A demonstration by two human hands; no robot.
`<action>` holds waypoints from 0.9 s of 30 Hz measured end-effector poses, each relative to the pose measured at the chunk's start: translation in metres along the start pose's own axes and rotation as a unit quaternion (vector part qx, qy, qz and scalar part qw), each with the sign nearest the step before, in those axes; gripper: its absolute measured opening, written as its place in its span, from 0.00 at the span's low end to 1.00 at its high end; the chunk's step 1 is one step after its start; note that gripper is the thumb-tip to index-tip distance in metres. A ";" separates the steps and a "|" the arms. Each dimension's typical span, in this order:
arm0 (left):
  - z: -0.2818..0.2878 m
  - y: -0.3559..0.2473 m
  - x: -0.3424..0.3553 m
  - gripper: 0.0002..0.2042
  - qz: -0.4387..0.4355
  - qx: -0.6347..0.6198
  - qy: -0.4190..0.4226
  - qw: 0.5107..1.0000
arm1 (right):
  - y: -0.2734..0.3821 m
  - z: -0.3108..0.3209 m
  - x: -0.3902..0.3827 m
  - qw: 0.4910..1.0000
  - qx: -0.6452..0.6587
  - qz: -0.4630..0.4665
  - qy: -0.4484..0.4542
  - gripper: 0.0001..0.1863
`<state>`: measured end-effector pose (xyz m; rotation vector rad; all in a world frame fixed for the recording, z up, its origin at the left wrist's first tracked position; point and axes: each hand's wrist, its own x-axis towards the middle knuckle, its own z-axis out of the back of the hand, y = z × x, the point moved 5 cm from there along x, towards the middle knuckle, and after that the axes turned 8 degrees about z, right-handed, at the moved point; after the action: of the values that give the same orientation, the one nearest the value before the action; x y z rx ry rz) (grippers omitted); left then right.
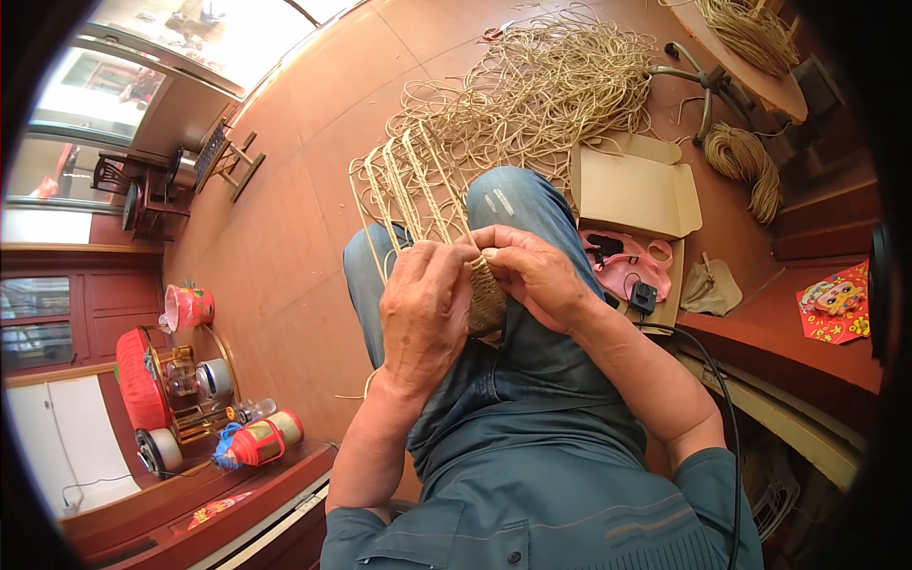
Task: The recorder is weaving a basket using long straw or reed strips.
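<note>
Between my knees sits a woven cord piece, tan and tightly plaited, resting against my jeans. Long loose strands of cord run up from it over my lap toward the floor. My left hand is closed at the piece's upper left edge, fingers curled round the strands. On the other side my right hand pinches cord at the upper edge, thumb and fingertips together close to the left fingers. The back of my left hand hides part of the weaving.
A big tangled heap of tan cord spreads over the tiled floor ahead. Right of my knee stands an open cardboard box with a pink bag. A cord bundle lies farther right. At left are a thermos and red bucket.
</note>
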<state>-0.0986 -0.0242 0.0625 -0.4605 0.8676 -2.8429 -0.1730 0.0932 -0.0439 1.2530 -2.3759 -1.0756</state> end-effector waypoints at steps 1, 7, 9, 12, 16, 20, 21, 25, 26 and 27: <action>-0.001 -0.002 -0.001 0.12 -0.025 0.029 0.010 0.999 | 0.000 0.000 0.000 1.000 -0.005 0.000 -0.004 0.19; 0.000 -0.008 -0.011 0.12 -0.053 0.134 0.002 0.990 | 0.000 0.000 0.000 1.000 -0.006 -0.009 -0.015 0.19; 0.002 -0.011 -0.014 0.13 -0.057 0.127 -0.007 0.990 | 0.000 0.000 0.000 1.000 0.000 -0.007 -0.013 0.18; 0.003 -0.011 -0.012 0.15 -0.051 0.103 -0.026 0.993 | 0.000 -0.001 0.000 1.000 0.002 -0.006 -0.005 0.18; 0.000 -0.009 -0.006 0.15 -0.059 0.064 -0.058 0.995 | -0.001 -0.003 0.001 1.000 0.014 0.004 -0.007 0.18; -0.005 -0.008 -0.005 0.14 -0.059 0.060 -0.061 0.995 | -0.002 -0.001 0.002 1.000 0.025 0.005 -0.006 0.18; -0.006 -0.007 -0.005 0.14 -0.061 0.060 -0.064 0.994 | -0.003 0.000 0.001 1.000 0.022 -0.003 -0.008 0.17; -0.007 -0.005 -0.004 0.14 -0.058 0.055 -0.059 0.995 | -0.006 0.003 0.005 1.000 0.014 -0.010 -0.007 0.16; -0.005 -0.005 -0.004 0.14 -0.058 0.055 -0.060 0.995 | -0.007 0.002 0.005 1.000 0.013 -0.011 -0.006 0.16; -0.002 -0.005 -0.005 0.14 -0.050 0.046 -0.065 0.996 | -0.006 0.001 0.005 1.000 0.009 0.001 -0.016 0.14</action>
<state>-0.0947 -0.0177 0.0624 -0.6875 0.7059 -2.8874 -0.1728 0.0871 -0.0494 1.2473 -2.4150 -1.0853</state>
